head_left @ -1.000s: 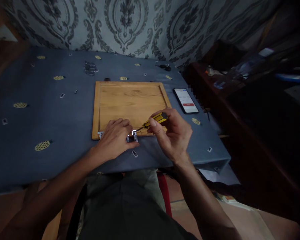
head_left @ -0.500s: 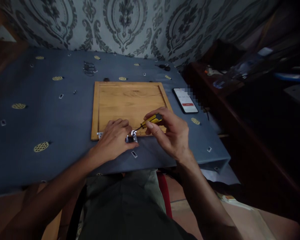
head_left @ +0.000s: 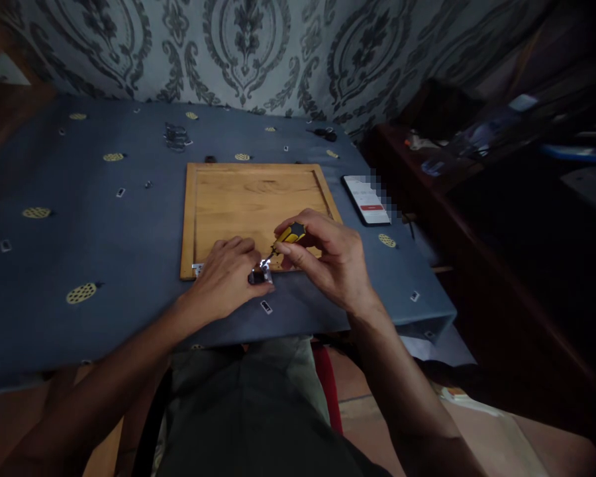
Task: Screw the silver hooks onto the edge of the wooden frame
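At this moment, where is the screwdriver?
In the head view, the screwdriver is in the right hand, over the near edge of the wooden panel, its tip at the metal fitting the left hand holds.

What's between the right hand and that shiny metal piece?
In the head view, a yellow-and-black screwdriver, held in the right hand, slants down to the metal piece.

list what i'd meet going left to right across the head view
Small metal bits → cluster of metal pieces → left hand → yellow-and-black screwdriver → right hand → phone → clear bottle.
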`<state>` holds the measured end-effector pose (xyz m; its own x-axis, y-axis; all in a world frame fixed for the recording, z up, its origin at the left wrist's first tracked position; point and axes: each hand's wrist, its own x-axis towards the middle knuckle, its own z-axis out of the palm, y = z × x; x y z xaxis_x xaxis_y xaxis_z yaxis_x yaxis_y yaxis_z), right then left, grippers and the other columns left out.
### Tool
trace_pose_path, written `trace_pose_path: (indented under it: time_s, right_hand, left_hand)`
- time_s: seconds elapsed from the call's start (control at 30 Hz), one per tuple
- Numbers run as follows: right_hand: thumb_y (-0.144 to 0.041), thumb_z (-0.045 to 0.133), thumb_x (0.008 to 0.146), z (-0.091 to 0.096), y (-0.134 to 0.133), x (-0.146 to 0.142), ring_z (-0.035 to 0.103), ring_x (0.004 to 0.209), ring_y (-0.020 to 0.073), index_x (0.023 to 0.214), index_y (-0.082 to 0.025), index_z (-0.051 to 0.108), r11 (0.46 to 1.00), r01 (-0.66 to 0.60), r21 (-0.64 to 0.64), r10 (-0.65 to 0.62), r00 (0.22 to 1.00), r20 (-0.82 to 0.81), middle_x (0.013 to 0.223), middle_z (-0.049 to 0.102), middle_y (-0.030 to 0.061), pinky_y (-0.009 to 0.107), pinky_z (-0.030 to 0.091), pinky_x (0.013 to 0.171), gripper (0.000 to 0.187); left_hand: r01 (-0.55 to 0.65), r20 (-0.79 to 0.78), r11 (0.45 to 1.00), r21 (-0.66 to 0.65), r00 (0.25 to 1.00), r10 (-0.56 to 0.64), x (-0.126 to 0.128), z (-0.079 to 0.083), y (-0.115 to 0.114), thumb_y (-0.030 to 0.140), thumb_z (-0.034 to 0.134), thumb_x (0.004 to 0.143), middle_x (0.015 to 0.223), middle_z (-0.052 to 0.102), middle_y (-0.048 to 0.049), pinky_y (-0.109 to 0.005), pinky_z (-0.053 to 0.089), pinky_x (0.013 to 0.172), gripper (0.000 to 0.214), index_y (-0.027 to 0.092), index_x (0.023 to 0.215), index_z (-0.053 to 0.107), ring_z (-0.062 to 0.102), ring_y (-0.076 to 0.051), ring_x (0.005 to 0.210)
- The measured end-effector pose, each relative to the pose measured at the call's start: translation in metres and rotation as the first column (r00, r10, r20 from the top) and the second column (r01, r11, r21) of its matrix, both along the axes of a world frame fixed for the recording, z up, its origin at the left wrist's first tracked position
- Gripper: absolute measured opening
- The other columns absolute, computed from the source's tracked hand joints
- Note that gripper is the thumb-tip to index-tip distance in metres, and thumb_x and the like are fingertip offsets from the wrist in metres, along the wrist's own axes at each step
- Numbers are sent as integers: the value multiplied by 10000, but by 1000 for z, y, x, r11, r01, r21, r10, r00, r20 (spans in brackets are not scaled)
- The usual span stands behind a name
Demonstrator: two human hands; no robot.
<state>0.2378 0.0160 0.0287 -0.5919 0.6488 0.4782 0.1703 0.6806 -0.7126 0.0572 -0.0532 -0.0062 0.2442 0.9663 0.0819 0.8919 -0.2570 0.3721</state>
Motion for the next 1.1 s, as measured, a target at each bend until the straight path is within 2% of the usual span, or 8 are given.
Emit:
trace_pose_path:
  time_s: [0.13,0.3,0.57,0.77,1.1]
  right_hand:
    - [-513,720,956,-4,-2,-2,673,685,142,955,-198,688,998,60,5,-60,998,-29,882,670,29,265,544,588,316]
    - [-431,743,960,-11,-3,-3,667,672,140,936,-202,679,994,103,27,-100,992,-78,835,637,12,260,531,569,239]
    - [-287,716,984,-7,-9,-3,661,546,79,965,-229,675,985,169,-29,-171,952,-256,873,661,-27,235,532,536,73]
    - [-264,761,950,-11,-8,-1,662,556,76,945,-216,675,986,166,-4,-163,963,-214,861,654,-34,233,531,558,99]
    - [-277,717,977,-16,-6,-2,669,660,124,973,-202,673,988,151,39,-143,975,-169,864,656,5,277,549,613,87]
  left_hand:
    - [-3,18,1000,8,1000,3,-1,-3,0,399,852,858,1104,735,-92,-462,492,947,279,189,1006,743,655,-324,1116]
    - [-3,7,1000,-14,1000,3,0,-1,0,403,855,857,1135,733,-99,-461,487,959,311,172,1034,745,650,-329,1138]
    - [-6,-13,1000,-7,1000,6,0,3,0,418,861,849,993,690,-76,-412,476,887,306,170,986,748,642,-301,1021]
    - [-2,-19,1000,-4,1000,2,0,3,0,414,859,852,987,690,-72,-409,475,875,298,168,983,752,641,-301,1018]
    - [-12,-10,1000,-17,1000,11,1,4,0,405,860,855,993,695,-76,-409,474,883,295,161,977,747,644,-303,1029]
